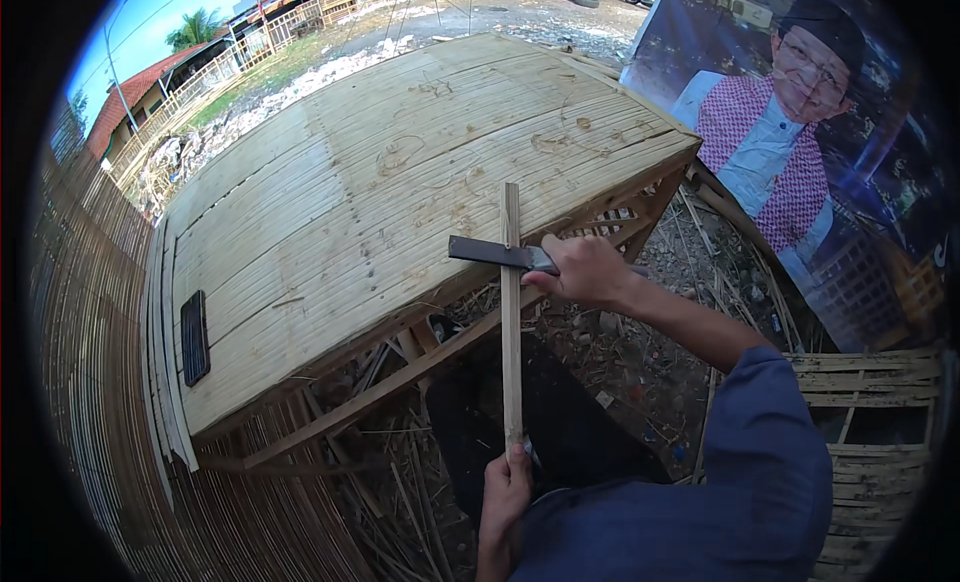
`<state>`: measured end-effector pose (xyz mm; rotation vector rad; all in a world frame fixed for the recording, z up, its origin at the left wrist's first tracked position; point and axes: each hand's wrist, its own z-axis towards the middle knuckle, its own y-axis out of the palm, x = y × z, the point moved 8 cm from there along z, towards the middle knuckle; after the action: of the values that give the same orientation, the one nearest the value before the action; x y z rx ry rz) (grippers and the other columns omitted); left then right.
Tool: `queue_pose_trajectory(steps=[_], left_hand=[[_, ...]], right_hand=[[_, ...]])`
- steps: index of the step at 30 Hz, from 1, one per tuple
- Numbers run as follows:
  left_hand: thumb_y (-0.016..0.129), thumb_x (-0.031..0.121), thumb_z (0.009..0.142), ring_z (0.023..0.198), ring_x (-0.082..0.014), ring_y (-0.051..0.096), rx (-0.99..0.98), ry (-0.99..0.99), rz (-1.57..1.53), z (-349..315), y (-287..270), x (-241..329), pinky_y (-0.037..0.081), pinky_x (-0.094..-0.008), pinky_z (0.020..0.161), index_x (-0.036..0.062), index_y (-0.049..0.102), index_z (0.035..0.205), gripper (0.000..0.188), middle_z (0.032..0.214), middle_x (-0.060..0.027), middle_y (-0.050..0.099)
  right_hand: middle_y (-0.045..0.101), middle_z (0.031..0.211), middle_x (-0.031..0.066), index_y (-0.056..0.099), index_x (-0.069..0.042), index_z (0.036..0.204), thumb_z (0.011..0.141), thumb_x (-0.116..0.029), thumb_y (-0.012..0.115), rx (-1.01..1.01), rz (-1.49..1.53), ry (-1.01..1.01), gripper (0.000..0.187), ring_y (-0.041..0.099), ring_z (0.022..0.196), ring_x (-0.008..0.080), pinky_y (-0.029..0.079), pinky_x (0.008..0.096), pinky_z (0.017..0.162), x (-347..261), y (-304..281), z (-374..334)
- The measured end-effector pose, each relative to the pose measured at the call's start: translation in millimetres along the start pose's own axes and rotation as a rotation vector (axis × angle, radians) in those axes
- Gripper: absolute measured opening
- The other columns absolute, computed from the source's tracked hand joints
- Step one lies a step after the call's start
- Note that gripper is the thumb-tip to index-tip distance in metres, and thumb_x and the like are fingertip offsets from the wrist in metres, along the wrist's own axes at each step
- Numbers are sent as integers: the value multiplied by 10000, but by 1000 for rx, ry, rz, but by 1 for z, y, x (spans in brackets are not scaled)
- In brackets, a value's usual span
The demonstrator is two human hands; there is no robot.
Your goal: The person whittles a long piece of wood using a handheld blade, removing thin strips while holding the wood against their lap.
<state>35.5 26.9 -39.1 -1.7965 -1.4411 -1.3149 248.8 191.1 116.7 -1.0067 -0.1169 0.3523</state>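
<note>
A long, narrow bamboo strip (511, 352) runs from my lap up over the near edge of the slatted bamboo table (300, 202). My left hand (506, 490) is closed around its lower end, close to my body. In my closed right hand (590, 269) is a knife (485, 251) with a broad, dark, square-ended blade, held by its handle. The blade lies across the strip near the table edge and points left. A small notch or chip shows on the strip beside the blade. The strip's far end rests over the tabletop.
A dark phone (195, 337) lies at the table's left end. Thin shavings (400, 154) are scattered on top. A woven bamboo wall (110, 382) stands left. On the right are a large printed banner (720, 112) and a bamboo lattice (880, 492). Bamboo scraps litter the ground.
</note>
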Motion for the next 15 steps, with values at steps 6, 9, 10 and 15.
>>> queue_pose_trajectory(steps=[6,9,10,15], left_hand=[[394,381,981,464,-18,322,17,47,150,-9,-9,-18,239,-225,410,89,433,636,454,524,71,363],[394,405,977,457,-10,292,16,10,47,-8,7,5,207,-212,408,113,416,645,443,536,83,343],[396,407,975,459,-10,293,17,13,49,-7,6,1,209,-211,410,112,419,646,443,534,81,345],[395,395,977,467,-15,318,11,53,186,-31,-2,-15,234,-217,418,98,431,644,448,531,74,372]], right_hand=[[502,470,104,464,-69,628,767,-728,439,-236,-75,-348,674,572,412,270,466,376,380,-38,8,-24],[523,525,124,465,-67,642,755,-709,480,-60,-84,105,652,595,485,265,468,357,416,11,-5,-8],[524,523,116,475,-70,649,766,-704,472,-103,-51,-26,645,586,468,258,463,355,410,-13,-3,-18],[538,506,108,461,-67,629,774,-701,470,-31,-142,-118,650,584,429,264,464,360,382,11,-15,-18]])
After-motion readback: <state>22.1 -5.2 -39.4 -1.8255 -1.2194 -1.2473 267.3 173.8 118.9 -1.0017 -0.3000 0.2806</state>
